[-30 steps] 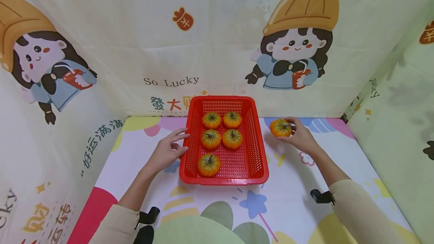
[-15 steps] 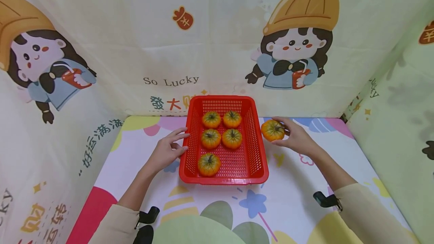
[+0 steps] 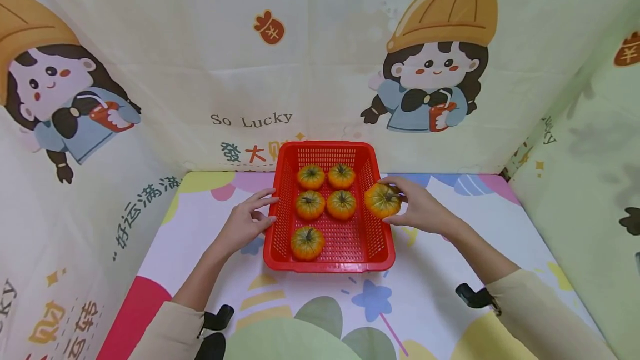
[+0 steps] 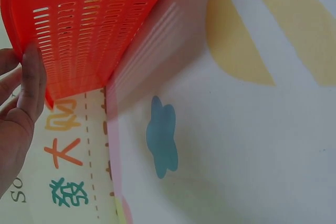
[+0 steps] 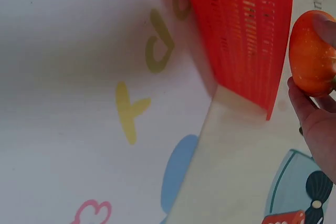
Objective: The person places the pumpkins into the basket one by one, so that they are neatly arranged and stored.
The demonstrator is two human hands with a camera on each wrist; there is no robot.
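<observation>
In the head view, my right hand [image 3: 421, 204] holds an orange-and-green pumpkin [image 3: 382, 200] by its right side, between thumb and fingers. That pumpkin is over the right rim of a red plastic basket [image 3: 327, 266]. The right wrist view has the held pumpkin [image 5: 311, 56] near the basket's edge, partly cut off by the frame. At the basket's left rim, my left hand [image 3: 246, 223] rests its fingertips, fingers loosely bent. Several similar small pumpkins [image 3: 307, 243] sit inside the basket, two rows of two with one in front at left.
A white tablecloth [image 3: 425, 282] with colourful prints lies under the basket. Patterned cloth walls [image 3: 325, 71] rise at the back and both sides, close behind the basket's far edge. Dark wrist-worn devices [image 3: 475, 296] are at both sleeves.
My right hand has carried the pumpkin leftward, from the table area beside the basket to above its right rim. The left hand and the basket have stayed in place.
</observation>
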